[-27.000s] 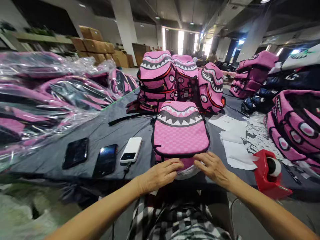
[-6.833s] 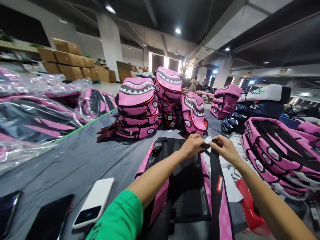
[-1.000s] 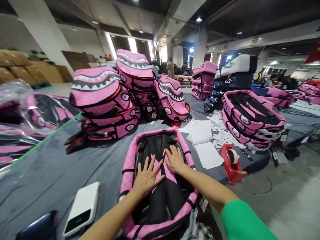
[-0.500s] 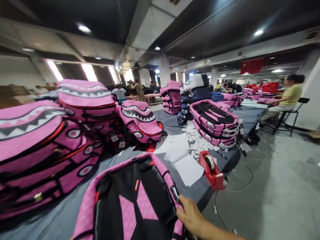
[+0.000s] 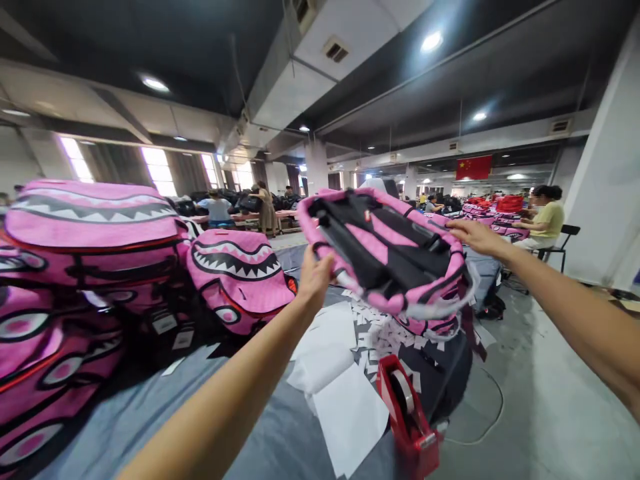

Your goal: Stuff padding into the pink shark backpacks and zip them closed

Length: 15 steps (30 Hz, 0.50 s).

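Note:
A pink backpack [image 5: 385,257] with a black back panel and black straps is up in the air over the right end of the table, back side up. My left hand [image 5: 314,277] grips its near left edge, fingers closed on the rim. My right hand [image 5: 473,235] holds its far right edge with the arm stretched out. Under the backpack lies a pile of more pink backpacks [image 5: 433,323] at the table's right end.
Stacked pink shark-mouth backpacks [image 5: 90,267] fill the left; another [image 5: 237,277] stands mid-table. White paper sheets [image 5: 340,393] and scraps lie on the grey table [image 5: 165,413]. A red tape dispenser [image 5: 407,417] sits at its edge. A seated person [image 5: 545,217] works far right.
The backpack lay flat on the table in front of me with my hands on it. Both hands have since lifted it and carried it right, over the pile.

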{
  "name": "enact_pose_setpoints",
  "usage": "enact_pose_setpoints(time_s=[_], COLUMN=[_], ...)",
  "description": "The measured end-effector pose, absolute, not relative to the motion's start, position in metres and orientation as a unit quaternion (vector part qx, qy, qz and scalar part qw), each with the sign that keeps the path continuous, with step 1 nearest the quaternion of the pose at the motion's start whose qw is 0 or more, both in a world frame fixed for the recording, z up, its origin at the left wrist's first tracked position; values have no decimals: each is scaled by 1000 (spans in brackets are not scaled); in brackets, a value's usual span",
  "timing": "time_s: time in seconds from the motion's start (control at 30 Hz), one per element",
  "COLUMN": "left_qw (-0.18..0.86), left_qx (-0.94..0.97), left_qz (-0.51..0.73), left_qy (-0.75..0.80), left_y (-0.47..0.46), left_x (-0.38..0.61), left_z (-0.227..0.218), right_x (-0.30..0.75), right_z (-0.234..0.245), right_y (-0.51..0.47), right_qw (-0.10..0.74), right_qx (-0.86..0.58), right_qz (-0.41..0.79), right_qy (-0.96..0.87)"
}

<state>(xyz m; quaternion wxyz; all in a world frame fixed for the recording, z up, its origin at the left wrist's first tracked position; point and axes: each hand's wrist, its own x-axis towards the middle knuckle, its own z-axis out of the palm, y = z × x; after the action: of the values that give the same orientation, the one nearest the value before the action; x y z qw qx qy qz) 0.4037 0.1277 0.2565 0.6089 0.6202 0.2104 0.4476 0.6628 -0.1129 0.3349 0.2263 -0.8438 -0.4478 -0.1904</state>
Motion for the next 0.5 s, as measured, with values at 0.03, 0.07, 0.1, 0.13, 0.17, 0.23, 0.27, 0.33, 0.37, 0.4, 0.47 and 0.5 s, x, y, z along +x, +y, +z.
enact_pose_setpoints(time_s=[0.03, 0.07, 0.1, 0.13, 0.17, 0.23, 0.27, 0.33, 0.37, 0.4, 0.47, 0.5], left_qw=[627, 646, 656, 665, 670, 668, 657, 616, 587, 552, 486, 458], left_qx=[627, 633, 643, 652, 662, 688, 712, 754, 769, 781, 777, 763], left_qz=[416, 381, 347, 315, 282, 223, 182, 139, 141, 161, 213, 233], left_qy=[199, 193, 188, 185, 181, 176, 166, 182, 208, 244, 337, 393], left_y=[124, 119, 113, 106, 99, 93, 96, 115, 129, 144, 171, 179], left_x=[433, 454, 468, 472, 468, 439, 416, 360, 328, 295, 227, 193], left_z=[271, 275, 271, 258, 238, 184, 153, 95, 69, 46, 10, -5], right_x=[682, 695, 702, 704, 704, 698, 695, 691, 692, 694, 706, 716], right_z=[346, 347, 337, 319, 295, 243, 220, 187, 178, 173, 166, 163], right_y=[-100, -84, -67, -50, -33, -6, 3, 11, 10, 8, 1, -1], right_qw=[190, 156, 117, 72, 51, 30, 26, 26, 28, 30, 33, 36], right_qx=[-850, -855, -860, -871, -878, -893, -900, -905, -904, -901, -894, -888], right_qz=[-195, -180, -144, -108, -91, -89, -104, -142, -159, -172, -188, -192], right_qy=[-451, -462, -475, -474, -466, -439, -423, -401, -396, -397, -406, -416])
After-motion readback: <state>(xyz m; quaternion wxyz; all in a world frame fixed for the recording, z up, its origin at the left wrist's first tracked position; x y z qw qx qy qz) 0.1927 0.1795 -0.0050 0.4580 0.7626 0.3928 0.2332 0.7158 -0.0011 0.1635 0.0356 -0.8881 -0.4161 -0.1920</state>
